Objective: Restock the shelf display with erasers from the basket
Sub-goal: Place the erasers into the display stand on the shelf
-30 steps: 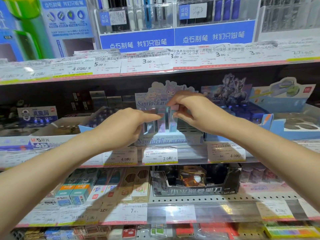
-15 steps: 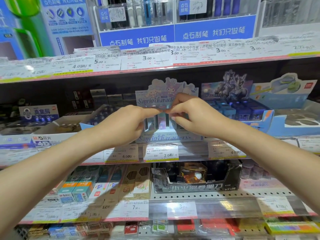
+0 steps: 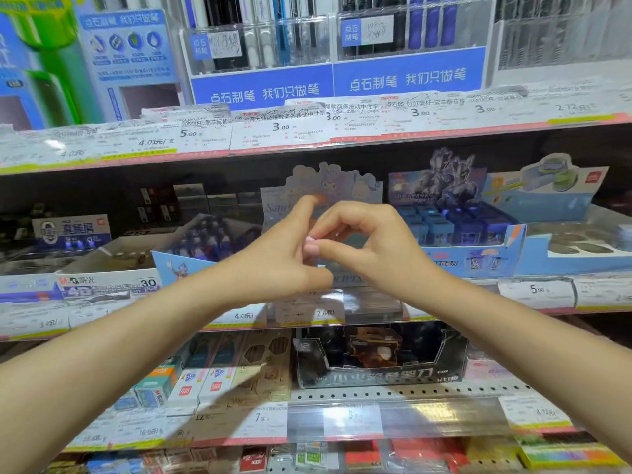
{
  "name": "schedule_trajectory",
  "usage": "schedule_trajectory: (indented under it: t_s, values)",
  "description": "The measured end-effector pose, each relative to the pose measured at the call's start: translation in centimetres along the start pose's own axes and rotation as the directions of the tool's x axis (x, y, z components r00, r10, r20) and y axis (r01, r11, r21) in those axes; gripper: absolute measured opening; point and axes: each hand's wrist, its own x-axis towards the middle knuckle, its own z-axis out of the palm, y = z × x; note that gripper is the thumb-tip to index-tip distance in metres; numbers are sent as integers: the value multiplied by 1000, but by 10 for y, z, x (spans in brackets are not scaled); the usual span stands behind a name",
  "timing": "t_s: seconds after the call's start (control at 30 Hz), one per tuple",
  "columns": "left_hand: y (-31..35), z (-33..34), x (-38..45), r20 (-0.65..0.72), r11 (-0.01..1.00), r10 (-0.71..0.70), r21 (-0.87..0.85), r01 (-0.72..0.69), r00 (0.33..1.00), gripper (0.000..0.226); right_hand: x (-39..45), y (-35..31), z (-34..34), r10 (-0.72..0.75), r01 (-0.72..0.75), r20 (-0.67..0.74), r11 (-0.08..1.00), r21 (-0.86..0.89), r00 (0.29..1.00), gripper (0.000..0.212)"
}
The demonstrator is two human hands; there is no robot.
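Pale cardboard character-print display box (image 3: 355, 189), middle shelf: left hand (image 3: 273, 261) and right hand (image 3: 372, 248) are meeting directly before it, fingertips touching, curled fingers pinching something small; the item is too blurred to identify. Black carton (image 3: 379, 357) is sitting below the box.

Shelf unit, stocked with stationery, price tags along each edge.

Top shelf (image 3: 307, 145): clear pen racks (image 3: 260, 46) with blue signs. Middle shelf (image 3: 533, 304): pastel character display box (image 3: 355, 186) at centre, partly hidden; blue box of small cubes (image 3: 458, 230) just beside it on the right; light-blue tray with round wells (image 3: 574, 248) further right; open box of dark-blue items (image 3: 212, 237) and white carton (image 3: 102, 289) on the left. Lower shelf (image 3: 393, 393): black display box (image 3: 379, 357), with upright small packs (image 3: 205, 381) to its left.
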Motion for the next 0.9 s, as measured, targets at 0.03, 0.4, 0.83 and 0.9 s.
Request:
schedule_trajectory:
  t_s: [0.03,0.4,0.83,0.9]
  values:
    - [1,0,0,23,998,-21,-55,22,1000,70,-1,1,-1,6,-6,11,1000,10,1000,3]
    - [-2,-21,-3,134,717,-438,-544,435,889,28,-7,7,-30,138,-134,-3,968,212,990,10]
    - [-4,-10,-1,-215,804,-348,-568,173,913,10,-8,5,-27,375,-359,5,884,299,927,20]
    - [-2,-6,-1,-210,808,-329,-567,159,921,11,-5,7,-26,398,-369,-51,884,286,916,24]
